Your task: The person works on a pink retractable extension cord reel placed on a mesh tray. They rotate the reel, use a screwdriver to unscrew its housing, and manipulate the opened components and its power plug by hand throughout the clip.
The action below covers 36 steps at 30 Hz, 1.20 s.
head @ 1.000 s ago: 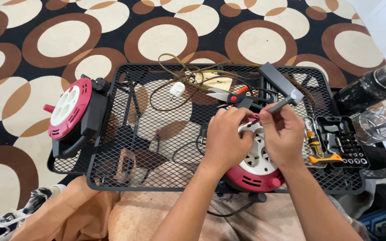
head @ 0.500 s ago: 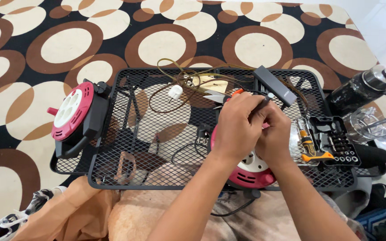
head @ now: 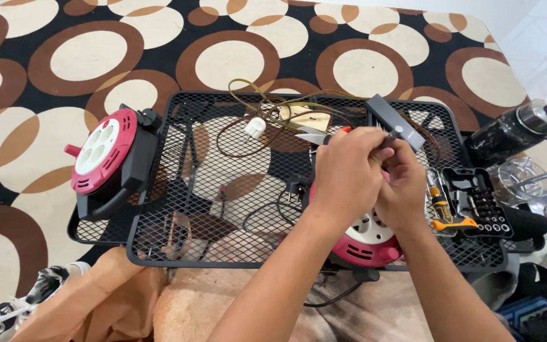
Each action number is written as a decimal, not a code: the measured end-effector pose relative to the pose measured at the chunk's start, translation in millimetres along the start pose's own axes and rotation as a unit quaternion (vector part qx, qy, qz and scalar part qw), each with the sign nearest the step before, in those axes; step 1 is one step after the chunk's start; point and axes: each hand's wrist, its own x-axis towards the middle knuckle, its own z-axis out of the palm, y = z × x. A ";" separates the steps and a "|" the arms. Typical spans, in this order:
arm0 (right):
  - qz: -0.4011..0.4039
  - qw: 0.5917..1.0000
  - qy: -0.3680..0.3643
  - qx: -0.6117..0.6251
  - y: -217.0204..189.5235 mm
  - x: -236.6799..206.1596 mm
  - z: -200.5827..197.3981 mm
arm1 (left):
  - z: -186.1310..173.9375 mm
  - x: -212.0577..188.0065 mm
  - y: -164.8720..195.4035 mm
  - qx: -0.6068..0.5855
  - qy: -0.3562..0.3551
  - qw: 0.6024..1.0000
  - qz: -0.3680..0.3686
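Observation:
Both my hands are bunched together above a red and white cable reel (head: 365, 237) lying flat on the black mesh table (head: 223, 190). My left hand (head: 349, 174) lies over my right hand (head: 406, 187) and hides most of it. Both close around a thin dark screwdriver (head: 394, 135), whose end sticks out above the fingers. The reel's sockets are partly hidden under my hands. Its black plug and cord (head: 292, 190) lie on the mesh just to the left.
A second red reel (head: 106, 158) in a black frame stands at the table's left end. Red-handled pliers (head: 314, 134), a white plug with brown cable (head: 254, 126) and a grey box (head: 390, 114) lie at the back. A bit case (head: 476, 199), bottle (head: 520, 130) and glass (head: 520, 177) sit on the right.
My left hand has moved right and up, over my right hand and onto the screwdriver. The camera has tilted so the table sits lower in view.

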 end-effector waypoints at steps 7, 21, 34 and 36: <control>0.048 0.998 -0.015 0.023 17.7 -3.9 -9.1 | -5.7 -1.3 -2.0 0.036 0.027 0.998 0.053; 0.076 0.985 -0.056 0.144 17.4 -15.5 10.8 | -28.5 -1.5 3.6 -0.092 -0.083 0.991 -0.043; 0.068 0.987 -0.044 0.141 11.4 -15.5 16.7 | -42.0 6.3 -1.0 -0.109 -0.077 0.991 0.005; 0.072 0.986 -0.044 0.142 10.3 -17.1 13.4 | -42.1 2.8 0.5 -0.080 -0.021 0.991 0.102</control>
